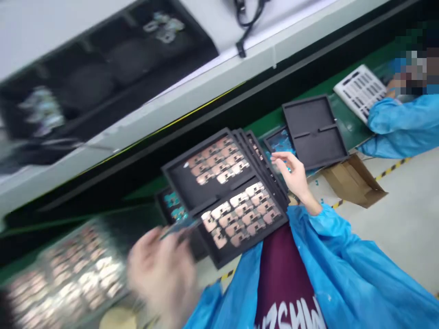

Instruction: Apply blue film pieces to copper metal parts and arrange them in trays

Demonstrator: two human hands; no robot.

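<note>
My left hand [161, 274] is smeared by motion at the lower left of the black tray [214, 253]. Its fingers are curled, and a thin bluish-grey piece [181, 225] shows at their tips, too blurred to name. Past the tray's right edge is my right hand [293, 176], raised with its thumb apart from the fingers and nothing visible in it. Rows of small copper-coloured metal plates [245, 210] fill much of this tray, which lies tilted on a stack of similar trays [270, 176]. One upper corner of the tray holds no plates.
Blurred plates [78, 274] lie in clear trays at left. Right of the stack are a divided black tray [313, 132], blue bits [283, 141] and a cardboard box [356, 180]. A co-worker's blue sleeve [404, 119] is beside a white slotted tray [360, 93]. A shelf edge [192, 100] runs above.
</note>
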